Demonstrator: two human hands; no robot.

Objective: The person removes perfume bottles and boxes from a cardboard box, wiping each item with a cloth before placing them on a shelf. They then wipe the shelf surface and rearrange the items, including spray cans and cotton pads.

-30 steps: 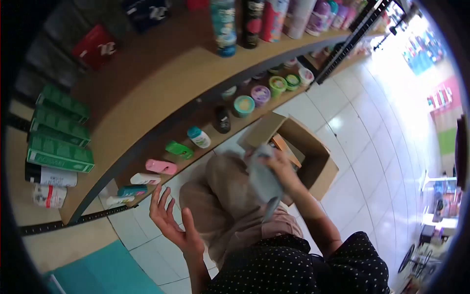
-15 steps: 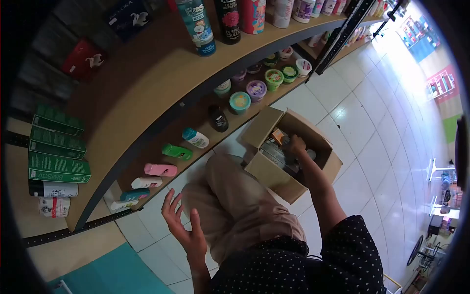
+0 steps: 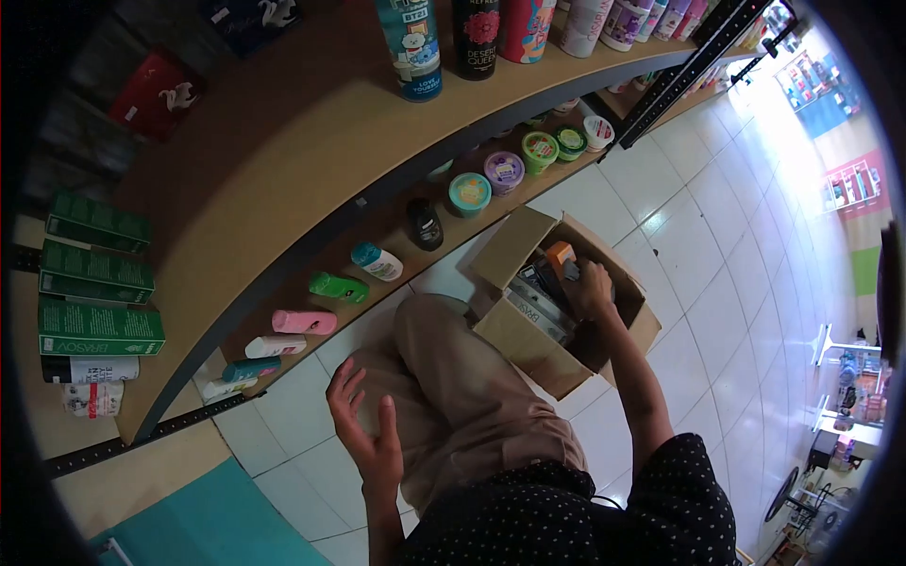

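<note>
My right hand (image 3: 594, 287) is inside an open cardboard box (image 3: 530, 350) on the floor, its fingers closed on a small orange and grey box (image 3: 562, 254). Beside that hand in the carton lies a long grey box (image 3: 540, 315) with printed letters, among other packages partly hidden in shadow. My left hand (image 3: 366, 429) is raised over my lap, empty, with fingers and thumb apart.
On the low shelf stand bottles, including a green bottle (image 3: 339, 287) and a black bottle (image 3: 425, 224), and several tubs such as a teal tub (image 3: 469, 193). Spray cans (image 3: 410, 52) and green boxes (image 3: 99, 325) occupy the upper shelf (image 3: 283, 141). A black metal post (image 3: 694, 74) rises at the right.
My right hand has shifted right within the carton, and the small orange and grey box has moved with it. My left hand remains open, its fingers slightly closer together. The view has turned a little.
</note>
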